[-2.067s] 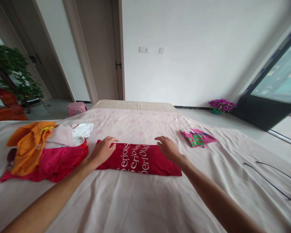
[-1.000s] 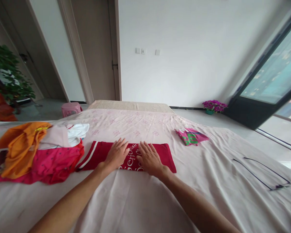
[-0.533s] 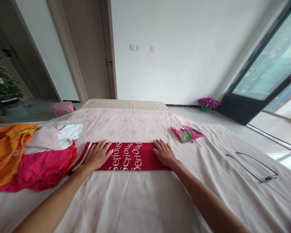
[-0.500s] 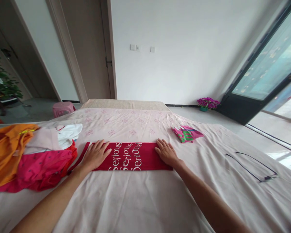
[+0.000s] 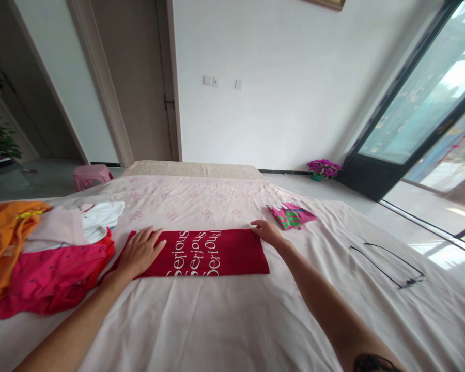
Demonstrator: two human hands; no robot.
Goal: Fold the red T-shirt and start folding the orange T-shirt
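— Red lettered garment (image 5: 201, 254)?
— Flat on the pale sheet (image 5: 217, 325), beside the clothes pile (image 5: 58, 274).
— Left hand (image 5: 140, 252)?
— Spread open on the garment's end nearest the pile.
— Right hand (image 5: 270, 232)?
— At the end farthest from the pile, fingers bent; grip cannot be told.

Being shot fr. head ht., cam aimed fwd & down: L hand (image 5: 139, 253), R hand (image 5: 268, 232) framed close, wall (image 5: 271, 124) faced beyond.
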